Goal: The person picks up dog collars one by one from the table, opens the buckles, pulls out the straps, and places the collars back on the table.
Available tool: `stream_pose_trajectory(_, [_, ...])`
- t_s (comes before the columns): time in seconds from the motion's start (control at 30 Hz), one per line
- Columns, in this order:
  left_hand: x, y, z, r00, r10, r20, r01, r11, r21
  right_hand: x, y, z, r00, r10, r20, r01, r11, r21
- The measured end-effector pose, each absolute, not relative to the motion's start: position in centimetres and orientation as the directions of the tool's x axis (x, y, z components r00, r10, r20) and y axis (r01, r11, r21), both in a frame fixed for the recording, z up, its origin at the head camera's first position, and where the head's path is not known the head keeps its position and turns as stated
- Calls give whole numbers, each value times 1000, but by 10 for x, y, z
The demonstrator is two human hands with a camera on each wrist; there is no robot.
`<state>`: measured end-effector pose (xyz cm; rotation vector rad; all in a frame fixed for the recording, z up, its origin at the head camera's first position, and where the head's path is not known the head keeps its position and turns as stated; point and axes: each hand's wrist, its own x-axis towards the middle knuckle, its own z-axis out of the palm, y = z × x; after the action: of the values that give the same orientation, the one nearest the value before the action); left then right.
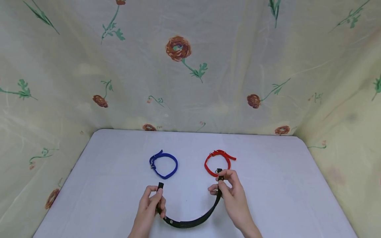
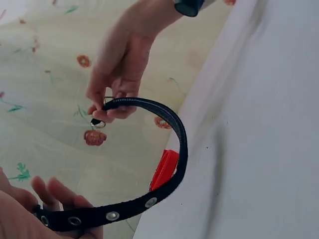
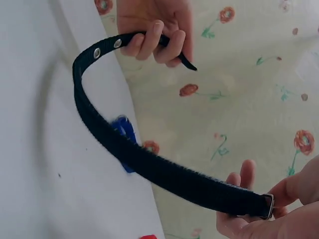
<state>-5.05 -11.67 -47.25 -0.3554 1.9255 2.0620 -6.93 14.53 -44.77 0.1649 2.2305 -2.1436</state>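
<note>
A black collar with metal eyelets hangs in a U-shaped curve between both hands. My left hand pinches its plain strap end, whose tip sticks up past the thumb. At the other end, my right hand pinches the strap by its metal buckle. Beyond the hands lie two buckled collars on the table: a blue collar at the left and a red collar at the right. In the head view the right hand's fingertips overlap the near edge of the red one.
The white table has rounded far corners. A pale curtain with printed flowers surrounds its back and sides. A dark band sits on the right wrist.
</note>
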Motion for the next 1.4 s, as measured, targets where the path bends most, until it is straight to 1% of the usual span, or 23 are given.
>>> stream_pose_trajectory(0.13, [-54, -124, -476, -933, 10, -361, -360, -99, 928, -76, 156, -450, -995, 69, -76, 84, 129, -988])
stream_pose_trajectory(0.27, [-58, -134, -477, -943, -18, -331, -327, -116, 938, -82, 171, -453, -991, 129, -44, 76, 251, -965])
stream_pose_trajectory(0.43, [-64, -147, -478, -953, -54, -298, -288, -144, 947, -91, 195, -454, -967, 247, -55, 150, 384, -911])
stream_pose_trajectory(0.53, [-70, -155, -479, -954, -86, -288, -268, -194, 944, -97, 210, -456, -949, 304, -79, 205, 409, -889])
stream_pose_trajectory(0.67, [-79, -166, -485, -950, -130, -282, -244, -251, 937, -104, 226, -457, -935, 343, -92, 257, 474, -842])
stream_pose_trajectory(0.77, [-86, -171, -489, -947, -145, -286, -243, -256, 936, -110, 231, -459, -936, 341, -82, 268, 541, -797])
stream_pose_trajectory(0.93, [-93, -171, -495, -950, -123, -286, -257, -209, 943, -118, 233, -466, -940, 336, -63, 250, 550, -797])
stream_pose_trajectory(1.07, [-95, -169, -497, -949, -119, -291, -264, -199, 944, -121, 234, -473, -933, 356, -62, 259, 540, -801])
stream_pose_trajectory(1.17, [-95, -171, -499, -948, -113, -299, -279, -161, 947, -123, 236, -479, -931, 359, -61, 266, 554, -789])
stream_pose_trajectory(1.23, [-94, -174, -501, -952, -103, -289, -280, -94, 955, -124, 239, -483, -935, 352, -50, 263, 590, -763])
stream_pose_trajectory(1.3, [-94, -177, -502, -958, -87, -273, -276, 19, 961, -125, 244, -487, -939, 343, -40, 261, 630, -732])
stream_pose_trajectory(1.4, [-96, -181, -503, -971, -58, -230, -237, 190, 953, -128, 251, -492, -945, 325, -46, 266, 678, -685])
